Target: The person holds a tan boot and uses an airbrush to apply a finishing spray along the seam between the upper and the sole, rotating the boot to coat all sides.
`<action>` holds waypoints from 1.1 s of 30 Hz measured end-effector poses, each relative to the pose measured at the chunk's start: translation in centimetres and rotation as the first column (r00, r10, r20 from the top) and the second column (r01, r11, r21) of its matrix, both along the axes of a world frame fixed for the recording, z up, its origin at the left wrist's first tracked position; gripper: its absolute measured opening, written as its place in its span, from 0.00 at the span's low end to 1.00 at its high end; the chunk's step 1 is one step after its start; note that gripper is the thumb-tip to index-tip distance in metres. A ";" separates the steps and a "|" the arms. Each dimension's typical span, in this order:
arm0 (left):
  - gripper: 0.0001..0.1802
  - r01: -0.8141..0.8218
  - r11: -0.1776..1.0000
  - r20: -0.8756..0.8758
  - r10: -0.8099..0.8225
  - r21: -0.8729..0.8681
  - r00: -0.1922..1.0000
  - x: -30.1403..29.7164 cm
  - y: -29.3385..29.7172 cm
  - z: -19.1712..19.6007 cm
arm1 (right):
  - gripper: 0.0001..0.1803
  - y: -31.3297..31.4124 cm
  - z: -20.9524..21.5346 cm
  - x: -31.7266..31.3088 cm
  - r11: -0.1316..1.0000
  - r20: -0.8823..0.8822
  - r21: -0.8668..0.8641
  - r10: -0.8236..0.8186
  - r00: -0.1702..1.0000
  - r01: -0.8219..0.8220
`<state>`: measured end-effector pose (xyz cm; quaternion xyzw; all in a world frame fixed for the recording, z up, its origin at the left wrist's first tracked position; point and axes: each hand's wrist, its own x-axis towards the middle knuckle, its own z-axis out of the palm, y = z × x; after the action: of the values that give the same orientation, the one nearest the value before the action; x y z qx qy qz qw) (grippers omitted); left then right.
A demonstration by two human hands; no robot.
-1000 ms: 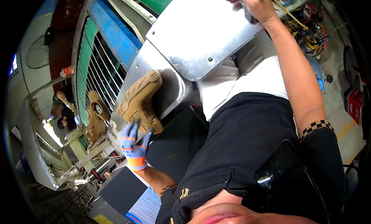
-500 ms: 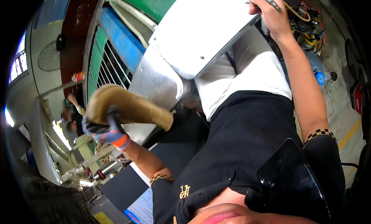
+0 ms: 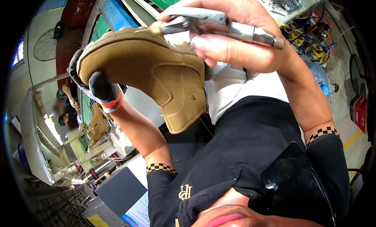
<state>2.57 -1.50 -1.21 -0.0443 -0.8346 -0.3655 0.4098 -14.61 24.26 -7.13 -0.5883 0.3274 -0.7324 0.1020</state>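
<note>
Clasping tan boot (image 3: pixel 135 66) by toe, gloved left hand (image 3: pixel 101 88), right hand (image 3: pixel 252 52) curled around metal tool (image 3: pixel 209 18)

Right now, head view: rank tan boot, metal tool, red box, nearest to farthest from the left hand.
1. Tan boot, gripped by the left hand.
2. Metal tool, in the right hand.
3. Red box, far right.
</note>
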 end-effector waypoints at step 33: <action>0.31 -0.478 0.688 0.342 0.338 0.546 0.877 -3.7 14.8 -2.2 | 0.25 -2.1 -5.2 3.7 0.955 0.314 0.295 -0.075 0.946 -0.022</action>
<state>-1.18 13.26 -3.45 0.3187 -0.6964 -0.5184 0.3803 -10.93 22.17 -12.29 -0.4346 0.4196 -0.7629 0.2305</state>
